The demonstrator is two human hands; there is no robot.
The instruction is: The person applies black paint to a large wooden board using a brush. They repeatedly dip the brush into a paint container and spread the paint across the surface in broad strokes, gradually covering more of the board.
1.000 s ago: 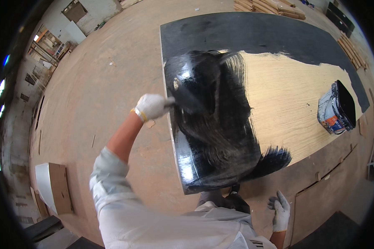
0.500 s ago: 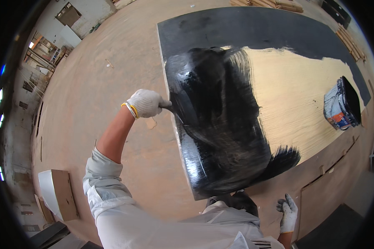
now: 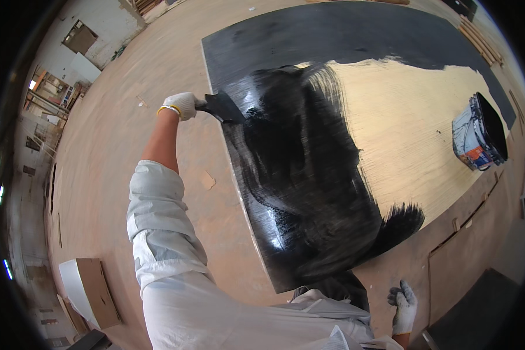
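A wide paintbrush (image 3: 224, 108), coated in black, is gripped by its handle in my left hand (image 3: 184, 105), which wears a white knitted glove with a yellow cuff. Its bristles rest on the left edge of a large wooden panel (image 3: 399, 116). Wet, glossy black paint (image 3: 300, 157) covers the panel's left and near part in streaks, and a duller black band runs along its far side. Low at the right, away from the panel, my right hand (image 3: 404, 306) hangs with loosely bent fingers apart; its white glove has dark-stained fingertips. Nothing shows in it.
An open paint bucket (image 3: 478, 134), smeared with black, stands on the bare wood at the panel's right. Beyond lie wooden poles (image 3: 480, 39). A whitish box-like piece (image 3: 87, 291) sits on the brown floor (image 3: 114, 175) at lower left. Brown boards (image 3: 472, 251) lie near right.
My left hand has moved the brush away from me along the panel's left edge, leaving fresh streaks in the black paint. My right hand has hardly moved. The view has shifted slightly.
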